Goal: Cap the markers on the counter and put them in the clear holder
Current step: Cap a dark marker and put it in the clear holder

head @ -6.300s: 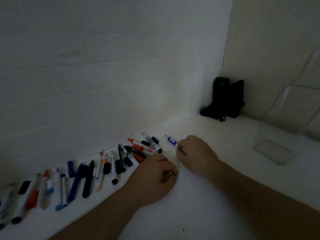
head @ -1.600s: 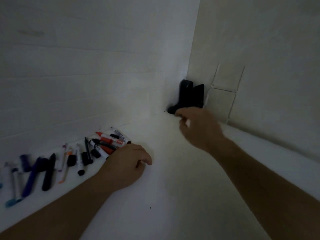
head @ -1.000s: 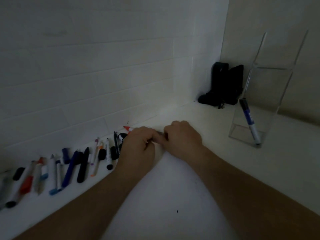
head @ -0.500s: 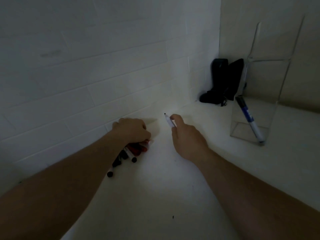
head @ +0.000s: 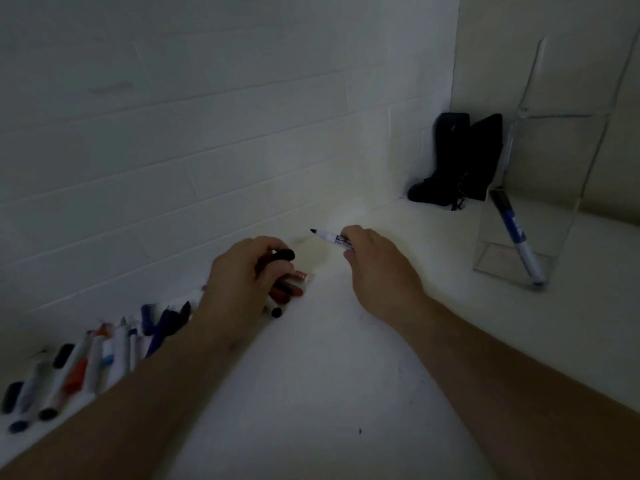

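My right hand (head: 375, 268) grips an uncapped white marker (head: 329, 236) whose black tip points left. My left hand (head: 242, 275) pinches a black cap (head: 282, 255), a short gap left of that tip. Under the left hand lie red and black markers (head: 289, 291). A row of loose markers and caps (head: 93, 355) runs along the wall to the lower left. The clear holder (head: 530, 216) stands at the right with one capped blue marker (head: 516, 233) leaning inside it.
All of this sits on a white counter (head: 329, 375) in a dim corner of white tiled walls. A black object (head: 457, 161) stands in the corner, just left of the holder.
My left hand has lifted off the marker pile with a black cap in its fingers. My right hand still holds the uncapped marker, now tilted with its tip toward the cap.
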Demonstrator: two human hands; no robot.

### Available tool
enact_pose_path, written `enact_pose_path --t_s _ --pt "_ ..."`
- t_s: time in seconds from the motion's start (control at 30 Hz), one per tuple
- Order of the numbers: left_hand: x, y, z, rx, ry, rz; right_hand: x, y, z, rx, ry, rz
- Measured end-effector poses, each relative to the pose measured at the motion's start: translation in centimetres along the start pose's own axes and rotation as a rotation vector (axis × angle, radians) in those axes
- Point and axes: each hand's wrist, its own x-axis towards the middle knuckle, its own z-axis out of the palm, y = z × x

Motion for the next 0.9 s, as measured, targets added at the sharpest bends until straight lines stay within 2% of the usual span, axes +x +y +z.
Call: enact_pose_path --t_s 0.1,0.2,0.27,0.37,0.67,0.9 --pt "-0.6 -2.0 0.1 0.227 0.038 0.082 0.0 -0.2 0.0 0.038 -0.002 -0.066" --pt "-0.7 -2.6 -0.3 0.279 0.106 0.124 -0.3 -0.2 -0.1 0.077 0.004 -0.102" --pt "-0.6 -2.5 -0.4 0.412 0.156 0.213 -0.4 -0.4 -0.2 0.067 0.009 -0.107" --pt "-0.5 -2.2 -0.6 0.548 0.166 0.206 -0.7 -1.2 -0.4 0.039 -0.013 -0.099" --pt "-0.9 -1.8 -0.3 0.541 0.138 0.243 -1.2 -1.8 -1.0 -0.055 0.033 -0.067" --pt "-1.3 -1.7 0.8 0.509 0.108 0.413 -1.8 -2.9 -1.1 -0.073 0.040 -0.126"
